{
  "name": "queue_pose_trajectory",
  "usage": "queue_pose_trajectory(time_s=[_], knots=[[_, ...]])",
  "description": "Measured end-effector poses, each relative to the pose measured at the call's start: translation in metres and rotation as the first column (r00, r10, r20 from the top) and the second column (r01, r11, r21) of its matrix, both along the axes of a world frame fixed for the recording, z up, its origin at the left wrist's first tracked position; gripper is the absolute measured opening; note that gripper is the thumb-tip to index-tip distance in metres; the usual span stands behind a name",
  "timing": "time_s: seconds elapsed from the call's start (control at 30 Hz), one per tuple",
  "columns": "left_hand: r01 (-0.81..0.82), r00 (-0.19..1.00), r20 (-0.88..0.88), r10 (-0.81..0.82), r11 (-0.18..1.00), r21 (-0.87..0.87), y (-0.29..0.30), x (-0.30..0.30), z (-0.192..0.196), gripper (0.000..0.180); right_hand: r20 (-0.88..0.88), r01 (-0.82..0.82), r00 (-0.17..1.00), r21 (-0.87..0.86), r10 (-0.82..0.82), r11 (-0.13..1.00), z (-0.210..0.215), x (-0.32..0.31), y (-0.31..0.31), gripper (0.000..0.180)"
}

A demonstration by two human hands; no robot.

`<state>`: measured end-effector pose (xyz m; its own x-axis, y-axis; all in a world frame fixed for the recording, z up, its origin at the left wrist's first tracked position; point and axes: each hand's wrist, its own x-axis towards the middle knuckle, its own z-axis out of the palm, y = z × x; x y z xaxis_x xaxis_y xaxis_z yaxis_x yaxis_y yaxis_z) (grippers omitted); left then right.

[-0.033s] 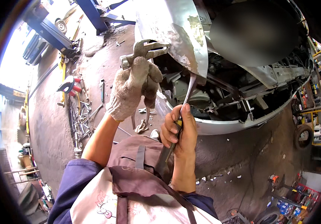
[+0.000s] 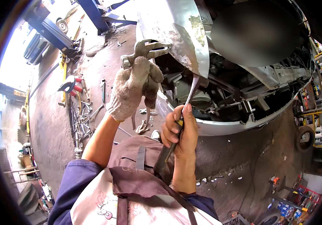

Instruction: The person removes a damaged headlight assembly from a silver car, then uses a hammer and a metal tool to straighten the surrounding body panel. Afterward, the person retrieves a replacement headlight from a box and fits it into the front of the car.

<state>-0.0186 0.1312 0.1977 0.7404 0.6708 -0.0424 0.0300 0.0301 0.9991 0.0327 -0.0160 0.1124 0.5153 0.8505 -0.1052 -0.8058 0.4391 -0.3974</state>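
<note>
Blotches of white and tan mar the silver panel [image 2: 183,33] on the car [image 2: 221,128] that I watch from afar, above a dark, stripped cavity. Beside it, the gloved left hand [image 2: 131,88] has its fingers wrapped round a claw hammer [image 2: 141,50], grey-headed and worn. The bare right hand's [image 2: 182,131] fingers grip a long steel tool [image 2: 191,92], shiny and yellow-marked, its flattened tip at the panel's lower edge.

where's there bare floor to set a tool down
Mostly bare brown floor lies between the silver curved bumper and small white scraps, right of the bare right hand. Another patch lies left of the scattered grey metal wrenches; that wrench strip itself is crowded.
</note>
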Motion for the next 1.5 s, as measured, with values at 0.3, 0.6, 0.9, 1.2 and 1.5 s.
queue_pose_trajectory(time_s=[0.3, 0.6, 0.9, 1.2, 1.5], knots=[[-0.046, 0.998, -0.034, 0.050, 0.994, 0.099, 0.000, -0.002, 0.007, 0.063, 0.029, -0.057, 0.998, 0.022, 0.056, 0.998, 0.002, 0.008, 0.000, 0.043], [-0.011, 1.000, -0.006, 0.013, 0.953, 0.303, 0.006, -0.002, 0.002, 0.065, 0.081, -0.090, 0.993, 0.018, 0.088, 0.996, -0.001, 0.016, -0.003, 0.042], [-0.005, 0.999, -0.029, 0.016, 0.943, 0.333, 0.006, -0.009, 0.001, 0.066, -0.410, 0.282, 0.861, -0.110, -0.302, 0.953, -0.019, 0.035, -0.001, 0.037], [-0.158, 0.986, 0.100, 0.135, 0.947, 0.279, 0.016, -0.016, 0.012, 0.062, -0.017, -0.050, 0.999, -0.116, 0.049, 0.992, 0.003, -0.005, -0.002, 0.040], [0.028, 0.998, -0.061, -0.020, 0.990, 0.136, 0.006, -0.006, 0.018, 0.053, 0.009, -0.039, 0.999, -0.042, 0.040, 0.998, 0.002, 0.006, -0.012, 0.040]])
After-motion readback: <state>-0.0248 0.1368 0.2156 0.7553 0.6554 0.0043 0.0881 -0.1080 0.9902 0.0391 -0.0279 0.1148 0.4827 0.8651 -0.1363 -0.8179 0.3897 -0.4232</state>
